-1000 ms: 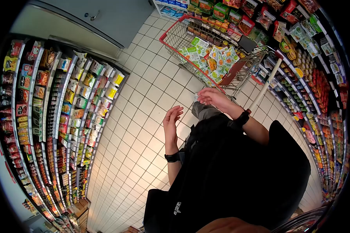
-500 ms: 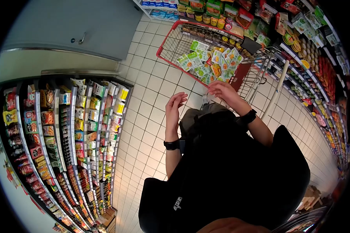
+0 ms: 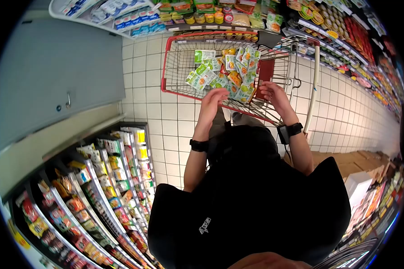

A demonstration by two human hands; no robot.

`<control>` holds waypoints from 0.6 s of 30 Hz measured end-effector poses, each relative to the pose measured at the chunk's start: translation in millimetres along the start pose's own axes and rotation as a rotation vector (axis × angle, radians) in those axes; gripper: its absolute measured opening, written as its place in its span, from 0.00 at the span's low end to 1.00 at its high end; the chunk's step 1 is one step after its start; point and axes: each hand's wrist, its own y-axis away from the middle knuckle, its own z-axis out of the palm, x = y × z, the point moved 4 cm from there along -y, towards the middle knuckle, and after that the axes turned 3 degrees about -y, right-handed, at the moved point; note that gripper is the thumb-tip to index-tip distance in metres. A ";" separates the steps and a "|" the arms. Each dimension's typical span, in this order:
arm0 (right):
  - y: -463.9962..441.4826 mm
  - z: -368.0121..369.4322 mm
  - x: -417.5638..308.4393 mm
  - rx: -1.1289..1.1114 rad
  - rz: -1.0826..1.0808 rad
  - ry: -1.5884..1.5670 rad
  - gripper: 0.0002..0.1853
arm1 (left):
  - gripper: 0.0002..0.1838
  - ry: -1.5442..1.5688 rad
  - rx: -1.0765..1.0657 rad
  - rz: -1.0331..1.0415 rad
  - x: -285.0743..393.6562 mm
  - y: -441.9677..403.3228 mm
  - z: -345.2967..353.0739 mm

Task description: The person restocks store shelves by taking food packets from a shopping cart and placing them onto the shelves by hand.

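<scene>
A shopping cart (image 3: 164, 67) with a red rim stands crosswise in front of me. Inside its wire basket lies a loose heap of green, white and orange food packets (image 3: 231, 71). My left hand (image 3: 213, 101) is at the cart's near rim, just below the packets, its fingers loosely bent with nothing visible in them. Whether it touches the rim, I cannot tell. Over the near side of the cart, by the red panel (image 3: 266, 74), is my right hand (image 3: 274, 93). Its fingers are apart and slightly curled, and it holds nothing visible. The pale handle bar (image 3: 315, 80) is farther right.
Shelves of snack packets (image 3: 116, 179) stand at the lower left, near a grey door (image 3: 49, 71). Behind the cart run shelves with jars (image 3: 208, 18) and packaged food. Flattened cardboard (image 3: 345, 161) and a white box (image 3: 358, 188) lie at the right. The floor (image 3: 161, 130) is tiled.
My view has turned, so the cart now sits squarer and further left in it. Both hands have come closer to the cart, the left one to its near rim. The packets remain in the basket.
</scene>
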 end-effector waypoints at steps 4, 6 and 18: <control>-13.4 9.4 7.0 0.072 0.023 -0.132 0.13 | 0.14 -0.074 -0.152 0.001 21.8 -51.0 2.7; -22.6 10.1 14.3 0.121 0.018 -0.149 0.13 | 0.14 -0.082 -0.195 -0.029 17.6 -81.1 -2.2; -100.1 -42.8 74.9 0.157 0.076 -0.678 0.14 | 0.14 -0.268 -0.362 -0.269 -78.9 -217.0 35.2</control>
